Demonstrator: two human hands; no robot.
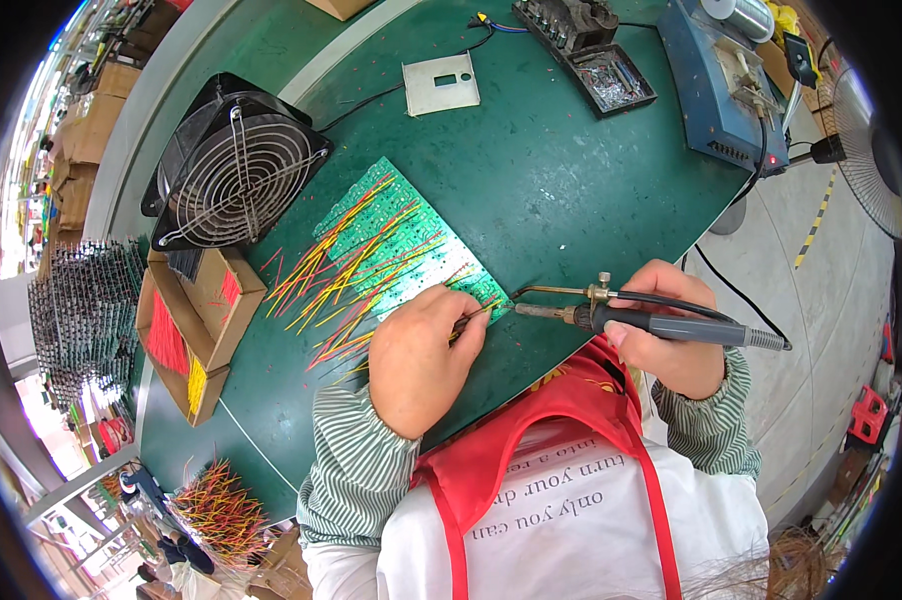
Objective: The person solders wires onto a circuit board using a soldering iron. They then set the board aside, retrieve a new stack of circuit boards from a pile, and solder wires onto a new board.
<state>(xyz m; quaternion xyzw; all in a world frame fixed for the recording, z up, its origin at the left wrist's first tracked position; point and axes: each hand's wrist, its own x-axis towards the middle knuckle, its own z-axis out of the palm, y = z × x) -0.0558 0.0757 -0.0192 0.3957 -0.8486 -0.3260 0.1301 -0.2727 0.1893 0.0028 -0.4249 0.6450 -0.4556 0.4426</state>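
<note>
A green circuit board panel (379,178) lies on the table in front of me, with many thin red and yellow wires (356,265) standing out from it toward the left. My left hand (421,355) is over the panel's near end, thumb and forefinger pinched on a thin wire whose end is mostly hidden by the fingers. In my right hand (676,340) is a soldering iron (651,322) with a grey handle and a brass solder feed tube fixed above it. Its tip points left, close to the panel's near right corner and to my left fingertips.
A black fan (239,165) and a cardboard box (211,345) of red and yellow wires stand on the left. Farther off are a white plate (441,84), a black tray (611,80) and a blue soldering station (719,90). A cord (736,290) hangs at the right.
</note>
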